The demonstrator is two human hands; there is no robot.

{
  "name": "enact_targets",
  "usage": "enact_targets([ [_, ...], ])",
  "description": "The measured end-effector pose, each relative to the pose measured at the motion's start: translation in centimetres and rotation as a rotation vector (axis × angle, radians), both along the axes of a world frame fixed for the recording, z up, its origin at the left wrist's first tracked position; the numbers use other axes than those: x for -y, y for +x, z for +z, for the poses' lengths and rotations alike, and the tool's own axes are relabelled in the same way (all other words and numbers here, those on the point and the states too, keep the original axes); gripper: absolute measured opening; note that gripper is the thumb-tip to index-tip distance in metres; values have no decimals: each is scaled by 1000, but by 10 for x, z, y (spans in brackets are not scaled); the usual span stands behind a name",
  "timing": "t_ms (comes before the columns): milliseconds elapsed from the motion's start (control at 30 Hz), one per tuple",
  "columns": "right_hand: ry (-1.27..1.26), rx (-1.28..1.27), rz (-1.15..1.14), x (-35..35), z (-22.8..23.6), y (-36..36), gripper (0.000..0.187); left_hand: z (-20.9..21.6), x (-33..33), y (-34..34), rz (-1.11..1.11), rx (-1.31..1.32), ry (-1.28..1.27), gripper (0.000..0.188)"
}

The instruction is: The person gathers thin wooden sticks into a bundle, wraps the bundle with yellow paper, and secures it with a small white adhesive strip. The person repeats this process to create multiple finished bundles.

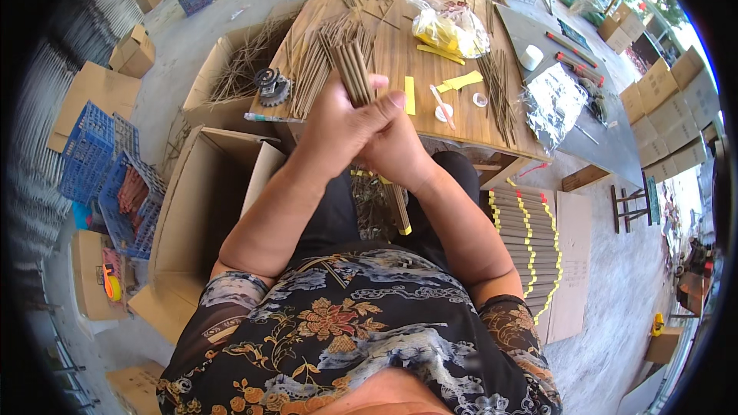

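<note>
Both my hands are wrapped round one bundle of thin brown sticks (351, 69), held at a slant over my lap by the near edge of the table. My left hand (332, 117) grips it from the left, and my right hand (393, 134) closes over it from the right, the fingers overlapping. Above the hands the stick ends stand out together; below them the bundle's lower end shows a yellow band. Many loose sticks (307, 69) lie fanned on the wooden table (384, 100) just beyond. Yellow paper strips (410, 96) lie to the right.
A plastic bag (453, 27) with yellow contents and a round black metal device (273, 88) are on the table. An open carton (204, 192) stands at my left. Banded stick bundles (529, 242) lie on cardboard at my right. Someone sits at the far side.
</note>
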State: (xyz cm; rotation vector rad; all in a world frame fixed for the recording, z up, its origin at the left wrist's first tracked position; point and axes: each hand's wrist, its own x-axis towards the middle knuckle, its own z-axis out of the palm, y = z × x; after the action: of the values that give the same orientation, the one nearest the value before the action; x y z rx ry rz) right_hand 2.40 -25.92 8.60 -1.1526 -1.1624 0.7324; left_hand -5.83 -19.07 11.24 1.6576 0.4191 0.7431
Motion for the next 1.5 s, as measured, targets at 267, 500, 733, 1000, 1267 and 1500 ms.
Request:
enact_targets([
  [267, 26, 123, -109, -5, -16, -1, 20, -4, 7, 17, 188, 203, -19, 45],
  [500, 119, 243, -131, -8, -21, -2, 42, 15, 17, 13, 129, 263, -126, 39],
  [733, 264, 195, 13, -8, -8, -4, 45, 28, 22, 7, 192, 189, 323, 33],
  [1000, 127, -132, 23, 31, 11, 18, 40, 41, 16, -22, 204, -105, 567, 41],
  [1267, 204, 522, -140, 47, 31, 14, 34, 3, 18, -27, -70, -156, 499, 24],
  [1500, 101, 442, -182, 48, 8, 12, 22, -11, 22, -26, -115, -358, 526, 21],
])
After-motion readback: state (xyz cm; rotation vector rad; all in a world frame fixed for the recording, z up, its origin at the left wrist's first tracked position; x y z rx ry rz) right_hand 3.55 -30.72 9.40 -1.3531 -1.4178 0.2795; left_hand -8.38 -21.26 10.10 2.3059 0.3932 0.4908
